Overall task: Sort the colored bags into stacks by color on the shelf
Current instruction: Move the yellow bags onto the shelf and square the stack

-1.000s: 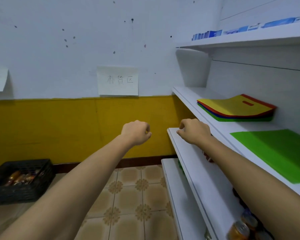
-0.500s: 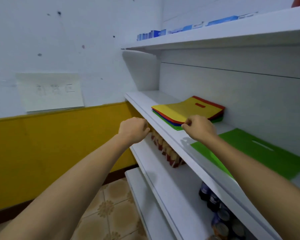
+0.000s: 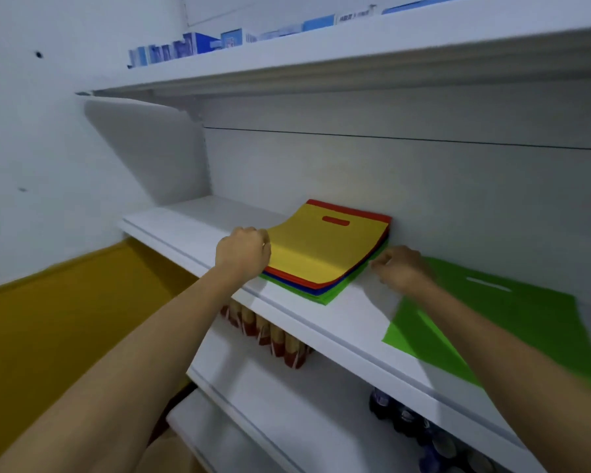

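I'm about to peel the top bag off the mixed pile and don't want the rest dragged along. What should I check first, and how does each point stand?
1. Yellow bag tops the mixed stack, nothing on it: ok.
2. Left hand at the yellow bag's left edge: ok; its grip: cannot tell.
3. Right hand by the stack's right corner, contact: cannot tell.
4. Stack is one color: not ok; red, blue and green layers lie under the yellow.
5. Bare shelf left of the stack for a new pile: ok.
6. Lone green bag lies flat to the stack's right: ok.
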Available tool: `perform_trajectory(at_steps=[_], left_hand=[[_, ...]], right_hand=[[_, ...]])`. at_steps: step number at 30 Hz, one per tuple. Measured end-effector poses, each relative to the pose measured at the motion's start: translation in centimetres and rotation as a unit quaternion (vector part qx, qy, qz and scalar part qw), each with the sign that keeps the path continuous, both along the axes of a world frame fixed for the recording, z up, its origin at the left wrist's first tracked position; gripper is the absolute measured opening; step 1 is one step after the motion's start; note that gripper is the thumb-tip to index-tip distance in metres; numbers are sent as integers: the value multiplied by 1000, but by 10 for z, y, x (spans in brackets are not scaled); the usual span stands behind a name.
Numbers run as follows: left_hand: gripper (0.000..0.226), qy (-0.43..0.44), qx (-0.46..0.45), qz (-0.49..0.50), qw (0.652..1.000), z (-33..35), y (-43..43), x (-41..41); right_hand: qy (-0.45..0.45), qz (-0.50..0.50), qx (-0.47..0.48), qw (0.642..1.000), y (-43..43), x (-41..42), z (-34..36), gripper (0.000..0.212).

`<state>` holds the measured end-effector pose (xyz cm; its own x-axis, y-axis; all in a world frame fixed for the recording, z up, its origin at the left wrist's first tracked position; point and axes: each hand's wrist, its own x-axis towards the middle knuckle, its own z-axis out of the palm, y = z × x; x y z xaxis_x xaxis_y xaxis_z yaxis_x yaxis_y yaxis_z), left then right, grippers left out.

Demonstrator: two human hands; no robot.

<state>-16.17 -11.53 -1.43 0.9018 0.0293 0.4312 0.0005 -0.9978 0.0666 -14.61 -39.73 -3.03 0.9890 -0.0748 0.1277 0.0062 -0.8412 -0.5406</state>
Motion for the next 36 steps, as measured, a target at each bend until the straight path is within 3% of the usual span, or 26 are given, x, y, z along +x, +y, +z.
perform_trajectory(at_steps=[4,8,12,16,21,27,32,34,36], left_hand=[[36,29,-15,-33,999,-6,29,40],[42,69,-50,-59,995,-14,49,75],[61,184,-70,-69,978,-21,60,109],[56,224,-152,-89,959,-28,65,136],[58,188,-177,-102,961,-33,66,141],[59,173,-169,-117,963,-37,68,139],[58,168,-170,-125,963,-39,67,138],[58,175,-156,-126,964,-38,67,139],[57,181,-141,-129,965,-36,67,139]], right_hand=[[25,-59,30,997,31,20,-9,41],[36,-103,33,993,53,28,-13,39],[66,-135,51,987,62,33,-15,60],[69,-134,127,980,62,40,-15,40],[12,-159,138,978,70,45,-13,31],[-34,-180,43,982,86,40,-9,11],[-163,-160,-6,973,95,33,-13,9],[-204,-134,43,969,96,34,-16,10],[-224,-117,161,954,96,37,-17,10]])
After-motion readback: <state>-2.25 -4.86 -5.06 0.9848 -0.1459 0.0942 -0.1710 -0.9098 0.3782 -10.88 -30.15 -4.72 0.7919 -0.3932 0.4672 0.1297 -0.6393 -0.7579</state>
